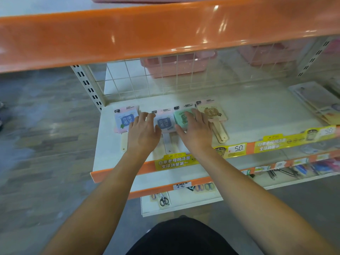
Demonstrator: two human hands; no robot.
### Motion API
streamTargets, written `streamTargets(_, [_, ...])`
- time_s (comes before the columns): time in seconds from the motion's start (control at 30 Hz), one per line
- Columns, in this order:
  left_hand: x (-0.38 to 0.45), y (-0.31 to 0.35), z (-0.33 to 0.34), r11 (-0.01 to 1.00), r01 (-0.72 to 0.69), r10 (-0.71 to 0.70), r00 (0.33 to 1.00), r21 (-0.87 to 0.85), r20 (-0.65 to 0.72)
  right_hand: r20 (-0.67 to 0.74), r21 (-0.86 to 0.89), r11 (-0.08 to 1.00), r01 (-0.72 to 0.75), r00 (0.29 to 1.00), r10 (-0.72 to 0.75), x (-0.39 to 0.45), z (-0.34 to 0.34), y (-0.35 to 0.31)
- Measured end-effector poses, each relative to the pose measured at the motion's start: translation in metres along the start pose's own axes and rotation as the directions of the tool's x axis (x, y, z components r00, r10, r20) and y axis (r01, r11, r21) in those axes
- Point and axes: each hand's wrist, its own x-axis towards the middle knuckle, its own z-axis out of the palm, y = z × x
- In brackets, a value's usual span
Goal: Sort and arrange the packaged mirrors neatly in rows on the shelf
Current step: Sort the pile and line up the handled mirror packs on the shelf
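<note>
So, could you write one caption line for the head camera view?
Both hands, left and right, press flat on packaged mirrors lined up in a row on a white shop shelf.

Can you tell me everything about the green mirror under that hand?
The green mirror is a mint-green square in a clear packet with a pale card header at its far end. It lies flat on the white shelf, third from the left in a row of four stacks. The right hand rests on it with straight fingers, hiding its handle. Its neighbours, a blue mirror and a yellow one, sit close beside it.
</note>
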Motion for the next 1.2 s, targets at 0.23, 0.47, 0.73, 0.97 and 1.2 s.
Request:
streamTargets(0.23, [-0.01, -0.027, -0.006, 0.997, 0.078, -0.078, 0.995, 0.003, -0.068, -0.04, 0.217, 0.966, 0.139, 0.99, -0.134, 0.005, 0.004, -0.04])
streamTargets(0.47, [-0.03, -0.08, -0.012, 0.985, 0.173, -0.171, 0.973, -0.002, -0.155, 0.105, 0.272, 0.95, 0.153, 0.977, -0.188, 0.0, 0.025, -0.083])
streamTargets(0.73, [-0.043, -0.117, -0.024, 0.972, 0.231, -0.224, 0.963, 0.031, -0.152, 0.253, 0.178, 0.972, 0.156, 0.947, -0.198, -0.001, 0.049, -0.133])
streamTargets(0.97, [-0.047, -0.136, -0.031, 0.972, 0.231, -0.223, 0.965, 0.042, -0.139, 0.309, 0.065, 0.993, 0.096, 0.945, -0.112, 0.008, 0.072, -0.166])
streamTargets(1.2, [-0.045, -0.146, -0.035, 0.979, 0.2, -0.192, 0.968, 0.035, -0.16, 0.208, 0.011, 0.997, 0.076, 0.975, -0.076, 0.01, 0.08, -0.171])
